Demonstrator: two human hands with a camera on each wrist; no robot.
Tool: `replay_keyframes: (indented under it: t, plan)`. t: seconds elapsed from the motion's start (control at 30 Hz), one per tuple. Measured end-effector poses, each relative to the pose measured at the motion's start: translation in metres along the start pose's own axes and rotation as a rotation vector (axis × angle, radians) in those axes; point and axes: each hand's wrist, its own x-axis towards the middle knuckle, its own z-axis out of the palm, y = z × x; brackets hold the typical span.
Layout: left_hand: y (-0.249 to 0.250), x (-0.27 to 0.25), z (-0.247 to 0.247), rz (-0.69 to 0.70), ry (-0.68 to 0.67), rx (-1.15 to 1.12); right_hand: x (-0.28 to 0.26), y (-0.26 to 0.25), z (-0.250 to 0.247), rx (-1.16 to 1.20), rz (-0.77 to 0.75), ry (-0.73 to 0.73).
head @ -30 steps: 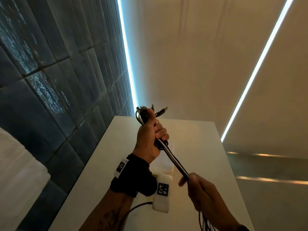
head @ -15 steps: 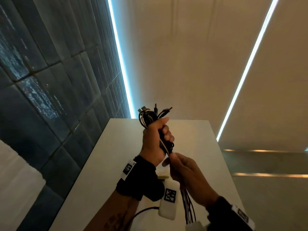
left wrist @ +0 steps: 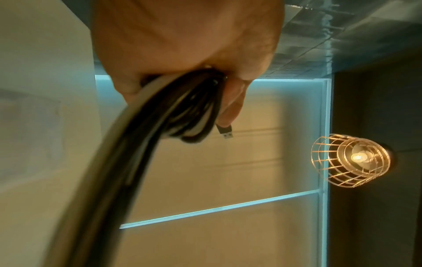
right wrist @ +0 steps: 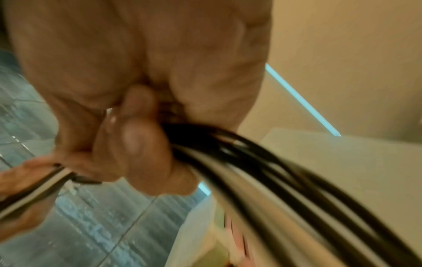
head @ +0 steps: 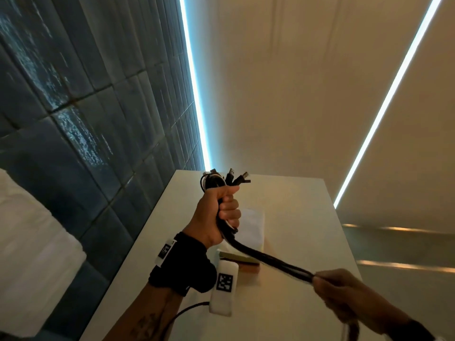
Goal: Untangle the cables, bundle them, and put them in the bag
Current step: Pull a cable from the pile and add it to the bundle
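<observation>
A bundle of black and white cables [head: 268, 260] is held up in the air over a white table [head: 290, 198]. My left hand [head: 222, 210] grips the looped end in a fist, with USB plugs [head: 237, 178] sticking out above the thumb. From that fist the strands run down and right to my right hand [head: 327, 281], which grips them taut. The left wrist view shows the cables [left wrist: 146, 144] leaving the left hand [left wrist: 182, 54] and one plug [left wrist: 224, 131]. In the right wrist view the right hand's fingers [right wrist: 141, 144] curl round the blurred cables [right wrist: 274, 180]. A pale bag [head: 253, 225] lies flat on the table behind the hands.
A dark tiled wall [head: 86, 119] runs along the table's left side. A small flat stack [head: 243, 263] in tan and pink lies on the table below the left wrist. A caged lamp [left wrist: 351, 160] hangs in the left wrist view.
My right hand has slid away from the left fist, down and to the right along the cables, and the strands are now stretched out between both hands. The left hand keeps its grip.
</observation>
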Motion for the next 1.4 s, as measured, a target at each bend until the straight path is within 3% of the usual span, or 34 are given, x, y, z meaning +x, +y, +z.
replay_keyframes:
  t: [0.23,0.4,0.57,0.67,0.87,1.07,1.23,1.4]
  plan:
    - [-0.034,-0.011,0.01,-0.13,-0.189,0.246,-0.009,-0.082,-0.033,-0.322,-0.297,0.274]
    - [-0.051,-0.016,0.021,-0.161,-0.318,0.375,0.004,-0.122,-0.024,-0.478,-0.409,0.319]
    - [-0.063,-0.023,0.026,-0.155,-0.452,0.514,0.026,-0.124,-0.02,-0.626,-0.459,0.354]
    - [-0.068,-0.027,0.032,-0.134,-0.45,0.625,0.035,-0.122,-0.015,-0.67,-0.482,0.345]
    - [-0.075,-0.028,0.032,-0.064,-0.401,0.604,0.047,-0.119,-0.01,-0.737,-0.48,0.375]
    - [-0.092,-0.029,0.036,-0.193,-0.527,0.305,0.046,-0.117,-0.018,-0.764,-0.503,0.401]
    - [-0.094,-0.026,0.04,-0.166,-0.382,0.257,0.038,-0.111,-0.02,-0.725,-0.443,0.349]
    - [-0.073,-0.009,0.028,0.011,-0.148,0.004,0.023,-0.084,-0.027,-0.211,-0.201,0.203]
